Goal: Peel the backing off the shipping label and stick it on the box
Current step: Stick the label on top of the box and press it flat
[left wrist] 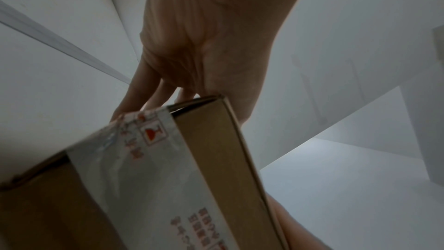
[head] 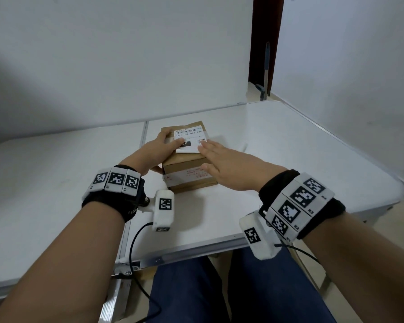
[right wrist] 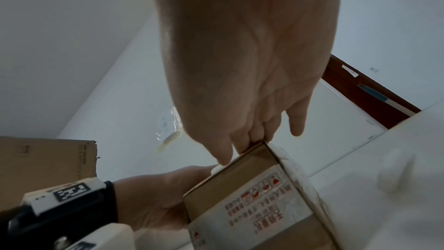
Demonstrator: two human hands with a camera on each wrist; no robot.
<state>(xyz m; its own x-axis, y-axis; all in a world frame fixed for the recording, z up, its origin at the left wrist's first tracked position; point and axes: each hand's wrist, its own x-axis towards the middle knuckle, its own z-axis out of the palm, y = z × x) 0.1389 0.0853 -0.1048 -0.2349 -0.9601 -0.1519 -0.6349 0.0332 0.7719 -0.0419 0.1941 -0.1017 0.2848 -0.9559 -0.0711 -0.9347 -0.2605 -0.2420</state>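
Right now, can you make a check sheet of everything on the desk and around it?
Surface: white folding table, seam left of the box.
Job's things: label lies on top of the box.
Clutter: crumpled clear backing on the table right of the box.
Grippers: left hand holds the box's left side, thumb on the label; right hand presses the label with flat fingers.
Cables: black cable hangs from the left wrist camera.
Surroundings: white walls, brown door frame.

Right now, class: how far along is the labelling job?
Done: the shipping label lies on top of the cardboard box. In hand: the left hand steadies the box while the right hand presses the label flat. Left: smoothing the near edge.
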